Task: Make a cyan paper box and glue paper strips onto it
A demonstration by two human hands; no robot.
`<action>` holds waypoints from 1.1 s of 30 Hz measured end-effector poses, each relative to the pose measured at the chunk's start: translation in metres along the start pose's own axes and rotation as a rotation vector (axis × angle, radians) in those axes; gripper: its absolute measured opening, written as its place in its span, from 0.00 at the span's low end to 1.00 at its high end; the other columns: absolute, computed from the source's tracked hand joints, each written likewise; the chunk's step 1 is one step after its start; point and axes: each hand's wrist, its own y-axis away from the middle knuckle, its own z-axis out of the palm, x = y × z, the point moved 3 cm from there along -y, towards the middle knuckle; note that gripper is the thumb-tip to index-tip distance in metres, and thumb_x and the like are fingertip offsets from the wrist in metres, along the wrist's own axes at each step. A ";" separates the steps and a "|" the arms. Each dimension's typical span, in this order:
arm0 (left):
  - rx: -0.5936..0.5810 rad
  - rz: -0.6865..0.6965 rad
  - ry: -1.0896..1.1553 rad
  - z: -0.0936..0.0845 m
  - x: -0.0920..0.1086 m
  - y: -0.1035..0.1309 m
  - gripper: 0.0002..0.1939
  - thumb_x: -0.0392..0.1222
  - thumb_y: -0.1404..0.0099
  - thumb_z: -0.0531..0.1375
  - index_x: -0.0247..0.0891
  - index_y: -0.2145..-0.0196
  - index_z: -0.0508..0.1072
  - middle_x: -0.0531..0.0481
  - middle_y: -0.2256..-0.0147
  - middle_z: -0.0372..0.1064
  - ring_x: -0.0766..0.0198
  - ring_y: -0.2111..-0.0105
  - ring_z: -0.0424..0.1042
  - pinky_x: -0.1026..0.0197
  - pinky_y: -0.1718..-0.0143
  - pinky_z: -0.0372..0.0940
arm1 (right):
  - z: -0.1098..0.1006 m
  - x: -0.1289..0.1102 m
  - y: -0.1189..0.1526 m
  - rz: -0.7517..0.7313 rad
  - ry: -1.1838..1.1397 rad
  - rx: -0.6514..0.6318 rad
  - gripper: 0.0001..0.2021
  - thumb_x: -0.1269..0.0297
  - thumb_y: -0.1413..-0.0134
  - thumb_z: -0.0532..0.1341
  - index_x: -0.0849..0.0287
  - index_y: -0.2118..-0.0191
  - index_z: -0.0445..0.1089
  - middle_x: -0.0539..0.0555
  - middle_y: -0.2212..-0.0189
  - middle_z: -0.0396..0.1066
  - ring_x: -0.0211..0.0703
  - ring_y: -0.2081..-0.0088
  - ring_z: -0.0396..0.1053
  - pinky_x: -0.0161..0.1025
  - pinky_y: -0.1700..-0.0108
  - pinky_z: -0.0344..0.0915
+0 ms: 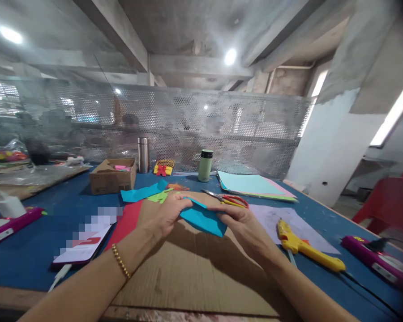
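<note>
Nearest us, a gold bead bracelet (120, 261) on the left wrist and both bare forearms, over a brown corrugated cardboard sheet (195, 277) on the blue tabletop (27, 264). We've got a bright blue folded paper piece (203, 220) up above the cardboard. Left hand (170, 212) pinches its left end, right hand (242, 219) pinches its right end; hands apart, piece between them.

Progress: we see a folded edge along the top of the piece, so at least one fold looks made. Lower face bends and isn't pressed flat. We can't judge how much work is left. Red-and-yellow-handled scissors (225, 198) lie just beyond the right hand. Yellow glue gun (289, 239) lies to the right, partly over a lavender paper sheet (260, 217); we can't tell if it's hot. Beyond the left hand: a loose blue paper strip (143, 193) and lime green paper scraps (159, 196). Red paper sheet (129, 219) sits left of the wrist.

Hidden: underside of the folded piece, plus most fingertips behind it. We can't make out any glue on it. Phone screen (87, 246) is partly pixelated, box contents mostly out of sight behind the cardboard box (110, 181) walls, background smeared.
</note>
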 end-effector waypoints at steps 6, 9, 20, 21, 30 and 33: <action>0.028 0.017 0.045 -0.003 0.006 0.005 0.15 0.35 0.52 0.57 0.35 0.67 0.81 0.48 0.67 0.74 0.65 0.71 0.65 0.66 0.75 0.55 | -0.002 -0.002 0.000 -0.028 0.033 0.000 0.15 0.63 0.44 0.59 0.51 0.55 0.82 0.53 0.56 0.81 0.49 0.56 0.76 0.44 0.53 0.72; 0.036 0.010 0.129 -0.003 0.007 0.007 0.18 0.34 0.51 0.56 0.33 0.66 0.82 0.44 0.62 0.75 0.62 0.65 0.68 0.65 0.70 0.61 | -0.002 -0.003 0.001 -0.040 0.050 -0.010 0.16 0.63 0.43 0.59 0.51 0.54 0.81 0.53 0.55 0.81 0.48 0.56 0.76 0.44 0.53 0.72; 0.042 -0.037 0.029 0.009 0.006 0.013 0.14 0.43 0.46 0.67 0.35 0.61 0.77 0.50 0.68 0.72 0.66 0.72 0.67 0.65 0.71 0.60 | -0.003 0.004 -0.003 -0.025 0.045 -0.020 0.14 0.63 0.44 0.60 0.50 0.57 0.82 0.53 0.57 0.81 0.52 0.56 0.76 0.49 0.53 0.72; 0.049 -0.037 0.004 0.009 0.005 0.012 0.14 0.42 0.46 0.67 0.35 0.61 0.77 0.50 0.69 0.72 0.67 0.73 0.67 0.65 0.72 0.59 | -0.002 0.003 -0.003 -0.028 0.045 -0.023 0.14 0.63 0.44 0.61 0.50 0.57 0.83 0.53 0.58 0.81 0.52 0.57 0.77 0.49 0.53 0.73; 0.060 0.136 -0.296 0.002 0.021 0.017 0.10 0.37 0.45 0.64 0.37 0.63 0.80 0.46 0.63 0.76 0.60 0.66 0.69 0.63 0.69 0.60 | 0.000 0.005 -0.001 0.037 -0.031 -0.124 0.23 0.70 0.51 0.60 0.50 0.49 0.79 0.54 0.51 0.79 0.55 0.49 0.73 0.53 0.43 0.67; 0.125 0.259 -0.369 0.006 0.034 0.025 0.07 0.34 0.45 0.63 0.40 0.68 0.81 0.45 0.63 0.77 0.54 0.61 0.70 0.59 0.63 0.63 | -0.005 0.011 -0.002 0.039 -0.131 -0.084 0.26 0.68 0.47 0.59 0.51 0.40 0.72 0.55 0.47 0.76 0.52 0.45 0.71 0.51 0.42 0.66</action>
